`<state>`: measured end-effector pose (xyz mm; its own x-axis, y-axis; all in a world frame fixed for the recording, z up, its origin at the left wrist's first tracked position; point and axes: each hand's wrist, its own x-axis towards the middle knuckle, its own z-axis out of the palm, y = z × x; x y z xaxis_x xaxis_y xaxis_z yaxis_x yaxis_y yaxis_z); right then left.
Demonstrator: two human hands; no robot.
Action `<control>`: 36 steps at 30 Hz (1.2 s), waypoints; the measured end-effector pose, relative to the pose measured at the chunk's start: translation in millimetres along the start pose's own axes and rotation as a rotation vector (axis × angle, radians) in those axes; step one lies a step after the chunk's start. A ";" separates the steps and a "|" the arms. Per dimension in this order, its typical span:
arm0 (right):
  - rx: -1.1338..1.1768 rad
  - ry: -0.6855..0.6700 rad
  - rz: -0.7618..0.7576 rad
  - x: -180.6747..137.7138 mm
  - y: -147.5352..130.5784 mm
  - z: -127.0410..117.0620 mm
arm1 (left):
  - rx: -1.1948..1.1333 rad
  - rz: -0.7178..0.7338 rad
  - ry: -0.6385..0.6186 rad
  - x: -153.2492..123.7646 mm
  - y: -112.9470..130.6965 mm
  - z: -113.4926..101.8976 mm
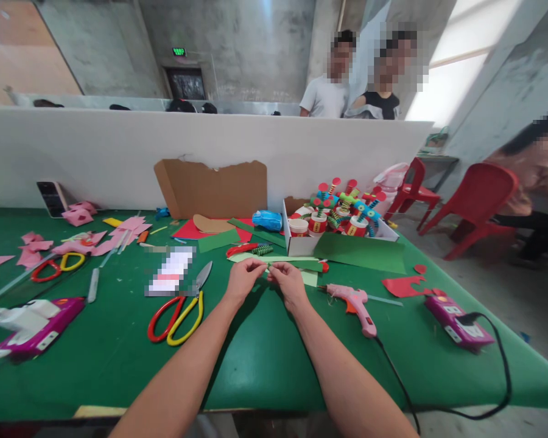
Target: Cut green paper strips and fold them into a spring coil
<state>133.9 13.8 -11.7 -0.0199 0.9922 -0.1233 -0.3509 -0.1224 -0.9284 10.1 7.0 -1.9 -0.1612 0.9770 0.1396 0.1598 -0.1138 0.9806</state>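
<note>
Both my hands meet over the middle of the green table (pixel 256 359). My left hand (pixel 243 278) and my right hand (pixel 287 281) each pinch a small piece of green paper (pixel 265 272) between thumb and fingers. Pale and dark green paper strips (pixel 296 262) lie just beyond my fingers. Red and yellow scissors (pixel 179 311) lie to the left of my left hand. A pink glue gun (pixel 354 304) rests to the right of my right hand, its black cord running off the table edge.
A white box (pixel 301 244) holds several colourful paper-cup crafts (pixel 342 213). A pink power strip (pixel 459 322) sits at the right edge, another (pixel 36 328) at the left. Pink paper scraps (pixel 82 240), cardboard (pixel 212 188) and a white partition (pixel 95 152) stand behind. Two people stand beyond; red chairs (pixel 479 201) at right.
</note>
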 end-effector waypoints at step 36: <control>0.000 0.083 0.098 2.2 1.5 -1.6 | 0.901 0.731 -0.081 -1.4 -12.3 -4.3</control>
<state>134.8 15.8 -13.9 0.0231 0.9701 -0.2417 -0.3509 -0.2185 -0.9105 4.1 6.2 -13.6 0.3131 0.7437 0.5907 0.8290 -0.5174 0.2121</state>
